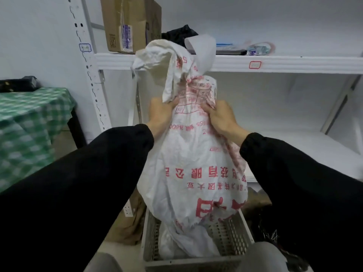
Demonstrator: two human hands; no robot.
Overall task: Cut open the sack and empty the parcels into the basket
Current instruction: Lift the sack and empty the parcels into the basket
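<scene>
Sack (192, 163) centre frame, held upside down, lower end inside grey basket (229, 236) at bottom centre. Left hand (161, 112) and right hand (220, 116) both clench bunched cloth near its top, fingers curled into the folds. Basket walls close on both sides; shelf (284, 64) edge just behind sack top, open bay below. Basket floor hidden; white lump (170, 244) under sack, can't tell parcel or cloth. Red print upside down, blurred, unreadable. Red-framed tag (255, 64) on shelf edge illegible. Cardboard box (125, 22) upper left.
</scene>
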